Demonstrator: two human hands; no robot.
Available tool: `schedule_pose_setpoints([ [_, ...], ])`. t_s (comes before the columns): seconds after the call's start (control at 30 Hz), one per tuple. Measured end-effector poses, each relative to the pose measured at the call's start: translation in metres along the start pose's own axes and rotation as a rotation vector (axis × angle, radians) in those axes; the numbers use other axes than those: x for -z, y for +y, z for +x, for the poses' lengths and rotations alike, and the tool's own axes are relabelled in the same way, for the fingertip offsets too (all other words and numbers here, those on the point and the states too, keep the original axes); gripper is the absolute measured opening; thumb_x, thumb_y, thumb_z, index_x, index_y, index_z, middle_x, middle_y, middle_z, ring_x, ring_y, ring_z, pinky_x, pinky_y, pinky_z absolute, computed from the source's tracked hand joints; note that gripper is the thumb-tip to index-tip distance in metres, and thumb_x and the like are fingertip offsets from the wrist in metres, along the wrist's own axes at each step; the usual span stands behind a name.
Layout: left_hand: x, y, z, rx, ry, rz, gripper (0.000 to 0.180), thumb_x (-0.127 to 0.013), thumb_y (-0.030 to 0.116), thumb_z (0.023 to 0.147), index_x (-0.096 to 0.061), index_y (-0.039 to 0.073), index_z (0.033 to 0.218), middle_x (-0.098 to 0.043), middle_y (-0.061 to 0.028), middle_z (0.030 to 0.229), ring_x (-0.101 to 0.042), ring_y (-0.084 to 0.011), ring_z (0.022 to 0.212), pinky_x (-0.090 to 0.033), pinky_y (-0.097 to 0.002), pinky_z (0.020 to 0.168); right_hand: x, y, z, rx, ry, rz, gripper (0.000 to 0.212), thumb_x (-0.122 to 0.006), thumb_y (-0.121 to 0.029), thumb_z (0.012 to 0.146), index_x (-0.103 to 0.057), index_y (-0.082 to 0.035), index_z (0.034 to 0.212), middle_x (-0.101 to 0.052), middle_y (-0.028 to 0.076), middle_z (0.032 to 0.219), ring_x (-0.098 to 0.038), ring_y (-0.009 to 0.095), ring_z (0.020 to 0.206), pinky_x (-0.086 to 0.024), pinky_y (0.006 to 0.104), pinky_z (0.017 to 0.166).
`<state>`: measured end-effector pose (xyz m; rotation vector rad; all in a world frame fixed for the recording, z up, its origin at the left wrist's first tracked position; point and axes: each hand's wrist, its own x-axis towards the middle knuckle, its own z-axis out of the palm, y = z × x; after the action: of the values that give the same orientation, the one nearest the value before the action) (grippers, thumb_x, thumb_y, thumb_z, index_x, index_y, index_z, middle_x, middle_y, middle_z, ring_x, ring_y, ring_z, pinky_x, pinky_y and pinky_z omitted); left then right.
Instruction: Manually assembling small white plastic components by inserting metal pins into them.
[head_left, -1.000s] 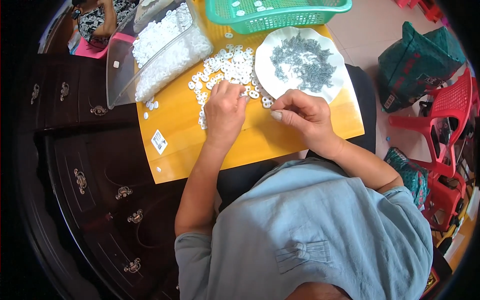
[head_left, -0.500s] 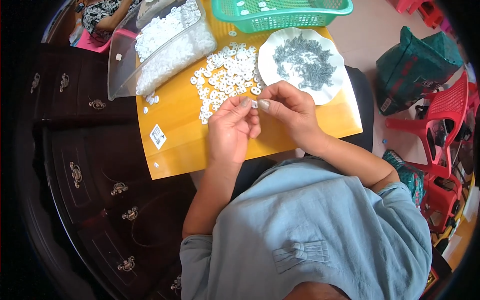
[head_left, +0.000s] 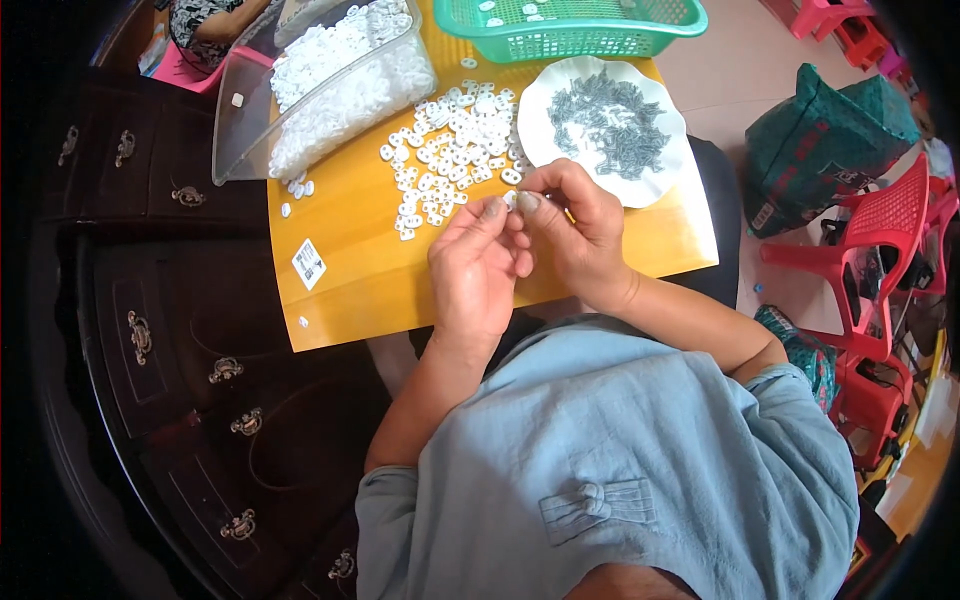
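My left hand (head_left: pixel 474 262) and my right hand (head_left: pixel 584 232) meet over the near part of the yellow table. Between their thumbs and fingertips they pinch one small white plastic piece (head_left: pixel 511 199), mostly covered by the fingers. Just beyond lies a loose spread of similar white oval pieces (head_left: pixel 468 130), with dark holes showing in many. To the right of the spread, a white wavy-edged plate (head_left: pixel 534 113) carries a heap of small thin grey pieces (head_left: pixel 612 125), too small to name exactly.
At the far left a clear plastic bin (head_left: pixel 345 115) is full of white pieces. A green basket (head_left: pixel 580 46) stands at the far edge. Dark drawers (head_left: pixel 150 280) flank the yellow table (head_left: pixel 380 290) on the left; a red chair (head_left: pixel 880 240) and green bag (head_left: pixel 825 150) stand right.
Both hands stay together, and the white piece between them shows a different side. My left hand has shifted slightly right. The whole view has moved a little.
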<state>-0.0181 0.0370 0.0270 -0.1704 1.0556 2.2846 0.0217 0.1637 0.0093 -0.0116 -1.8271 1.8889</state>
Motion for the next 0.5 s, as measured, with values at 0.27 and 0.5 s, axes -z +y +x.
schedule_pose_setpoints([
  [0.27, 0.011, 0.005, -0.011, -0.003, 0.019, 0.179, 0.011, -0.058, 0.011, 0.097, -0.060, 0.000, 0.099, -0.061, -0.0070, 0.081, -0.055, -0.0138, 0.064, -0.043, -0.0257, 0.054, 0.009, 0.000, 0.008, -0.047, -0.164, -0.088, 0.004, -0.063, -0.003, 0.092, -0.060, 0.001, 0.092, -0.061, 0.001, 0.080, -0.056, 0.007, 0.073, -0.047, 0.0221, 0.064],
  [0.5, 0.018, 0.009, -0.011, -0.039, 0.052, 0.233, 0.010, -0.060, 0.009, 0.096, -0.060, -0.001, 0.097, -0.062, -0.0081, 0.079, -0.055, -0.0131, 0.062, -0.043, -0.0240, 0.053, 0.011, 0.000, 0.002, -0.109, -0.202, -0.070, 0.007, -0.064, -0.006, 0.093, -0.062, 0.001, 0.093, -0.061, 0.002, 0.082, -0.055, 0.008, 0.077, -0.046, 0.0232, 0.068],
])
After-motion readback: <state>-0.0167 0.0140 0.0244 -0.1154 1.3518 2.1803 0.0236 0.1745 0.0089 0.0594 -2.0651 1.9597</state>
